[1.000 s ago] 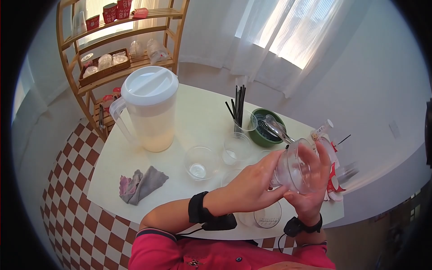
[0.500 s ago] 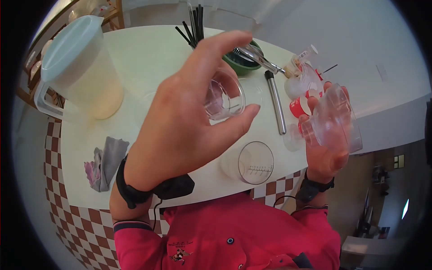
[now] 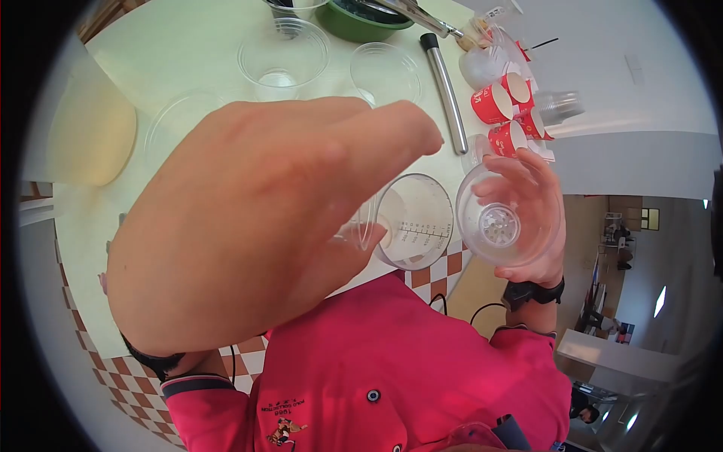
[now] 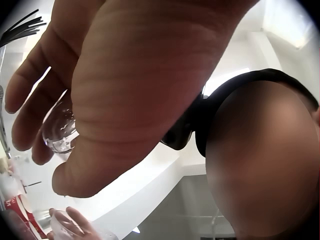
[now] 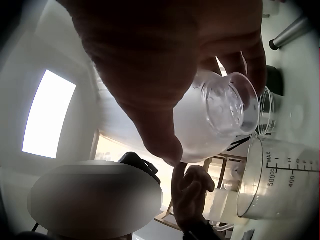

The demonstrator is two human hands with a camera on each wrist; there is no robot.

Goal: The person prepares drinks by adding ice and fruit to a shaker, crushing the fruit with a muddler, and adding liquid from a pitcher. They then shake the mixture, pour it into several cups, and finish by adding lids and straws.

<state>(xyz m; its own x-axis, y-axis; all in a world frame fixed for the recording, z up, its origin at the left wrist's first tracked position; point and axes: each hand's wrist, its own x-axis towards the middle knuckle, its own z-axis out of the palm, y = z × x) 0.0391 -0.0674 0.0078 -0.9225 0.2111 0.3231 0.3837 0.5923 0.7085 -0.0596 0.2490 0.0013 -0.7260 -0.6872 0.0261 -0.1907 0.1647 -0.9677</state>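
Large in the head view, my left hand (image 3: 256, 218) has its fingers curled round a small clear vessel (image 3: 352, 232), mostly hidden behind the palm. The left wrist view shows this vessel (image 4: 60, 131) between the fingers and thumb. At the right, my right hand (image 3: 538, 203) grips a wider clear cup (image 3: 501, 252) with its round mouth towards the head camera. From the right wrist, the cup's ringed base (image 5: 232, 107) is visible beside the fingers. Between the hands, near the table edge, stands a clear measuring cup (image 3: 414, 222) with printed marks.
Clear cups (image 3: 285, 56) stand on the table (image 3: 188, 53) beyond my left hand. A green bowl (image 3: 361, 22) and a steel rod (image 3: 448, 94) lie farther back. Red paper cups (image 3: 493, 104) are at the right, and a jug (image 3: 94, 124) is at the left.
The hands came apart from one shared clear vessel, each keeping a piece. My left hand moved left and nearer the head camera; the cup in my right hand turned its mouth towards that camera.
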